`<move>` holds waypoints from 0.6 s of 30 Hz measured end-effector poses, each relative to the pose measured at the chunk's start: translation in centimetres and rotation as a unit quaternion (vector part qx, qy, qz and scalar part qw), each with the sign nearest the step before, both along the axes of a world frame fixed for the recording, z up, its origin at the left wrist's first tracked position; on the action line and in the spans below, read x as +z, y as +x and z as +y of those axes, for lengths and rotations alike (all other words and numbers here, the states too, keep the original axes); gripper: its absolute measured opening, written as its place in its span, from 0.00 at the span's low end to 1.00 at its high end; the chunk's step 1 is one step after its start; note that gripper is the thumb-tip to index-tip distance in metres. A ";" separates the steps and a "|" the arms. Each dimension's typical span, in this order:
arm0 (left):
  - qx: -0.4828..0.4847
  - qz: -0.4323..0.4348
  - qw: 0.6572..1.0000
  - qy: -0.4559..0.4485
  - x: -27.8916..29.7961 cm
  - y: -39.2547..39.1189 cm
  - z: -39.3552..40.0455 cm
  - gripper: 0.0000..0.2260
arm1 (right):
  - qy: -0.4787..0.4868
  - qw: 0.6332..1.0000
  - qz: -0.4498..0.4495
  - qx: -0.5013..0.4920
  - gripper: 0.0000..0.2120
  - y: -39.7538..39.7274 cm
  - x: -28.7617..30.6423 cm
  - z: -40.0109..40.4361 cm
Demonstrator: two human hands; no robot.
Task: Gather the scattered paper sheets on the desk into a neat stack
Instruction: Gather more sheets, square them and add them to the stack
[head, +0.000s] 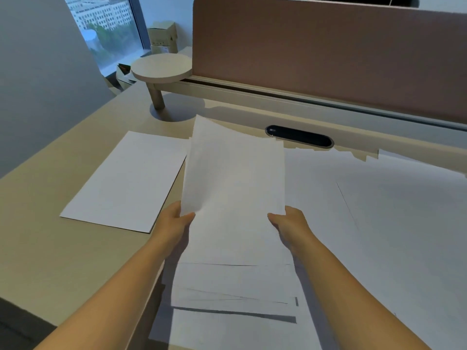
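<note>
Left hand [177, 218] and right hand [290, 223] pinch opposite long edges of a raised bundle of sheets [235, 188], thumbs on top, above overlapping loose sheets [235, 286] on the desk [50, 248]; a single sheet [126, 180] lies left. No legible writing.

The fingers of the left hand [177, 217] and the right hand [288, 221] go under the held bundle of sheets [235, 193] and are hidden; only thumbs and backs of the hands show. How many sheets the bundle holds cannot be told. It covers part of the spread sheets [379, 210] beneath, whose right side and near end are cut off by the picture's edges. Both forearms run out at the bottom edge. The boxes [163, 36] by the window are too blurred to read. The table [50, 248] is cut off at left.
</note>
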State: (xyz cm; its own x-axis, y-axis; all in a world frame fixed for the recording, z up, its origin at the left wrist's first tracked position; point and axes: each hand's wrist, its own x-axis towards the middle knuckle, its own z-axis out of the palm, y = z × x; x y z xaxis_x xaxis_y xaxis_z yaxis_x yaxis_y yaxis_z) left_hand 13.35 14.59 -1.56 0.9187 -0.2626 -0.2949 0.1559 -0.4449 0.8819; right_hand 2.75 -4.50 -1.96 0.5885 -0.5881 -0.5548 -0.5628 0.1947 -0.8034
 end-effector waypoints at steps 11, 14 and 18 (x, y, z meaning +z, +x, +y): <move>-0.142 -0.001 0.989 0.044 -0.8 -5.9 -11.8 0.17 | -0.207 0.975 0.057 -0.059 0.16 -10.4 1.3 -8.8; -0.190 -0.069 0.972 0.119 -1.5 -7.7 -14.4 0.13 | -0.226 0.969 0.073 -0.068 0.14 -12.9 0.3 -10.5; -0.244 -0.144 0.907 0.313 -2.8 -9.1 -15.9 0.22 | -0.313 0.920 0.230 0.039 0.29 -15.6 -1.2 -12.8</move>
State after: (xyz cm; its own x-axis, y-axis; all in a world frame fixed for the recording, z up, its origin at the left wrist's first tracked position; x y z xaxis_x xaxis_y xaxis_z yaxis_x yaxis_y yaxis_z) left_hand 4.29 -1.26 -4.36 0.8007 -0.5227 -0.2928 -0.3906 -0.8259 0.4065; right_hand -12.87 -17.29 -3.13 0.4300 -0.8434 -0.3220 -0.8642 -0.2814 -0.4170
